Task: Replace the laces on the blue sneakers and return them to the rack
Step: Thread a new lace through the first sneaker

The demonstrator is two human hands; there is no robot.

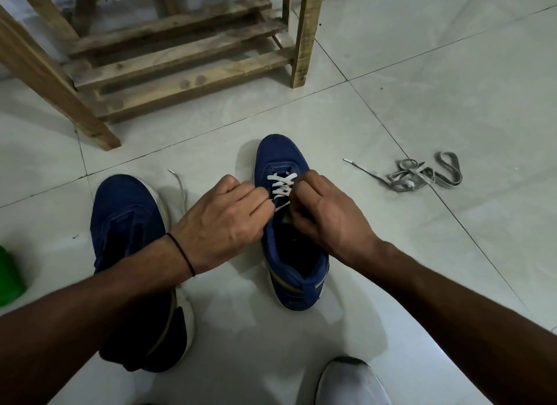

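Two blue sneakers stand on the tiled floor, toes pointing away from me. The right sneaker [280, 160] has a white lace [281, 184] crossed through its front eyelets. My left hand [220, 220] and my right hand [328, 214] pinch that lace at the middle of the tongue, one on each side. The left sneaker [126, 211] shows no lace in its eyelets and my left forearm crosses over its heel. A loose lace end [180, 184] trails on the floor between the two shoes.
The wooden slatted rack [180, 55] stands on the floor just beyond the shoes. A tangled grey lace [422, 174] lies to the right. A green object [9, 278] shows at the left edge, and a white shoe toe [349, 380] at the bottom.
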